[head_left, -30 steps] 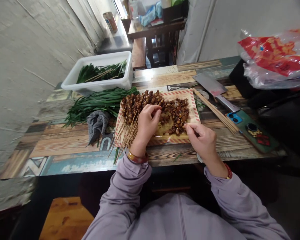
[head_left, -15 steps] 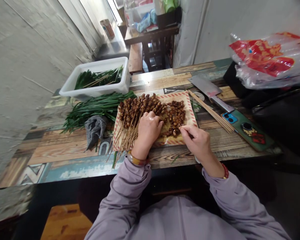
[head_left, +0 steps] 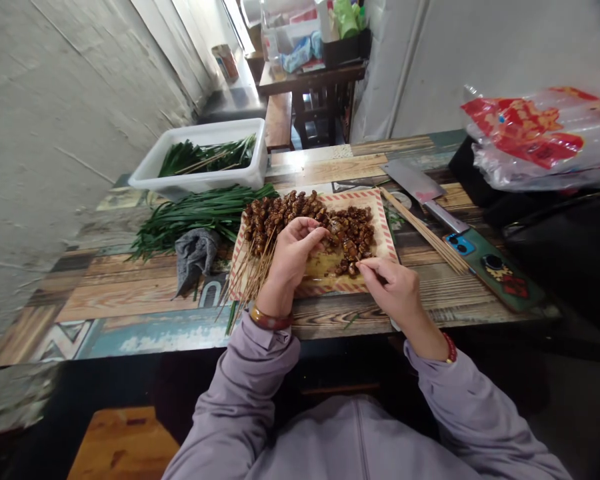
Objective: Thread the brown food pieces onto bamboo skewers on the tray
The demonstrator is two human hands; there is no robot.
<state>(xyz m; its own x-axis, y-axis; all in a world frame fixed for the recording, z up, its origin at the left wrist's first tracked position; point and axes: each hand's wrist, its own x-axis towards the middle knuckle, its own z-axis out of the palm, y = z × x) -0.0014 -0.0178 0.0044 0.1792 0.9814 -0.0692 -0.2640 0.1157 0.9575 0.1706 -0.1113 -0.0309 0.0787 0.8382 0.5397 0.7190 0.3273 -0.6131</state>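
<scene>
My left hand point(head_left: 291, 257) is raised over the tray point(head_left: 325, 288), fingers curled and thumb apart from them; I make out nothing held. Under and beside it lie finished meat skewers point(head_left: 265, 230), their bare sticks pointing toward me. My right hand point(head_left: 393, 287) is closed in a pinch at the tray's right front edge, beside loose dark, sauced meat pieces point(head_left: 355, 230). A thin pale tip, seemingly a bamboo skewer point(head_left: 358, 263), shows at its fingertips; the rest is hidden by the hand. The tray has a red-and-white striped border, with yellowish liquid in its front part.
Green chives point(head_left: 200, 217) and a grey cloth point(head_left: 195, 257) lie left of the tray; a white tub point(head_left: 205, 179) of chives stands behind. To the right are bare bamboo skewers point(head_left: 425, 230), a cleaver point(head_left: 420, 187), a phone point(head_left: 495, 267) and a red-and-clear plastic bag point(head_left: 535, 133).
My left hand has lifted from the skewers and turned, its thumb and fingers now showing above the tray. My right hand stays pinched in nearly the same place. The camera view has shifted slightly.
</scene>
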